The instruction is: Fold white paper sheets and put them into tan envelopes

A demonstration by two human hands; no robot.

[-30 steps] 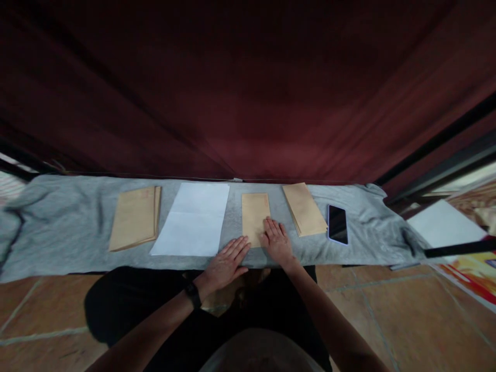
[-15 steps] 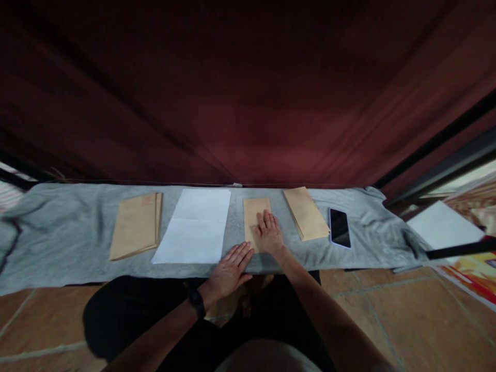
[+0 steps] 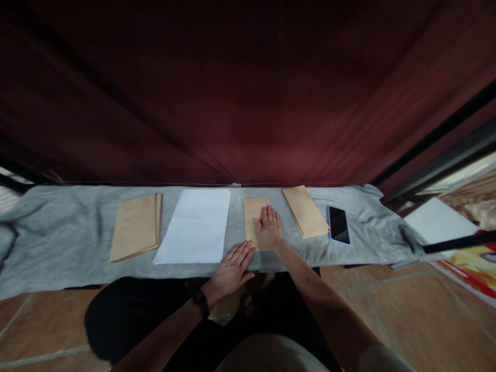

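A brown paper envelope point(image 3: 252, 212) lies flat on the grey cloth in front of me. My right hand point(image 3: 269, 228) rests flat on its right side, fingers stretched out. At the cloth's near edge my left hand point(image 3: 233, 266) lies palm down with fingers straight, its fingertips touching the envelope's lower left corner. To the left is a stack of white paper point(image 3: 197, 227) with a faint crease across it. Right of the envelope sits a slanted pile of brown envelopes point(image 3: 306, 213).
Larger brown envelopes point(image 3: 134, 225) lie at the left on the grey cloth point(image 3: 77, 232). A phone point(image 3: 339, 226) lies at the right. Dark red fabric point(image 3: 248, 113) hangs behind, with dark bars on the right. A white sheet point(image 3: 439, 222) is at the far right.
My right hand has slid slightly to the right on the envelope, its fingers now closer together. My left hand has hardly moved.
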